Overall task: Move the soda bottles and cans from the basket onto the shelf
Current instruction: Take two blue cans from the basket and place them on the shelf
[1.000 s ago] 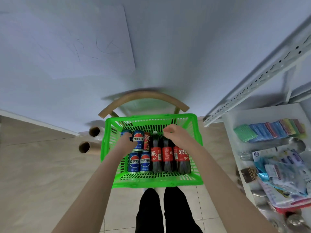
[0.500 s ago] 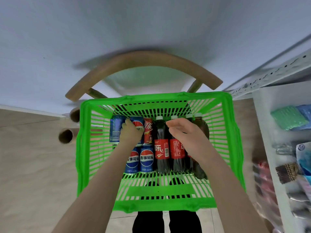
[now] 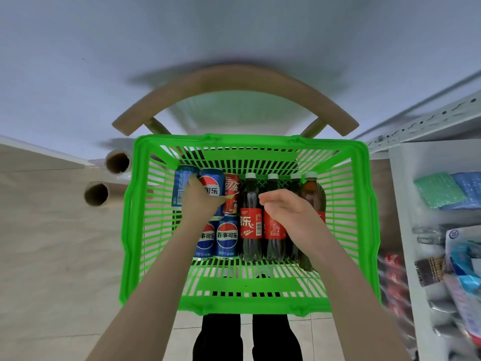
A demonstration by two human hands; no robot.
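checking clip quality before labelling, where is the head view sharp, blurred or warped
Head view: labels on the cans and bottles in the green basket read sharp; its right edge smears the shelf goods, the chair back blurs too; basket sides bulge with wide-angle distortion; soft light, no glare.

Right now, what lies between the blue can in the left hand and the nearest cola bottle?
One red can lies between that blue can and the bottle, with nothing else there; the head view shows it.
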